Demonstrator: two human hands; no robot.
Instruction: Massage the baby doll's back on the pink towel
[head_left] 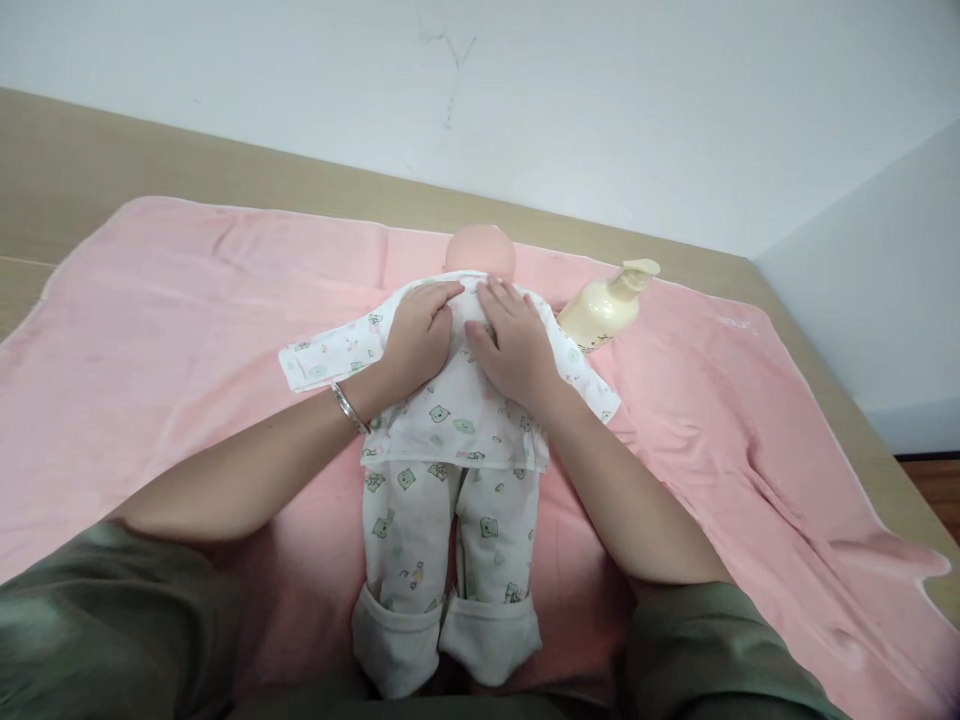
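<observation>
Olive-green sleeves (112, 620) fill the bottom edge nearest the camera, and bare forearms run from them up to a baby doll (450, 440) that lies lengthwise on a pink towel (150, 330), bald head away from the camera, feet toward it. Both hands lie flat with fingers spread on the upper part of the doll's printed white shirt: the left hand (420, 335), a silver bangle (349, 408) at its wrist, and the right hand (514, 345) just beside it, gripping nothing. Just right of the doll's head a cream pump bottle (604, 308) lies tilted on the towel, its contents not visible. Beneath the towel is a wooden surface (75, 160).
</observation>
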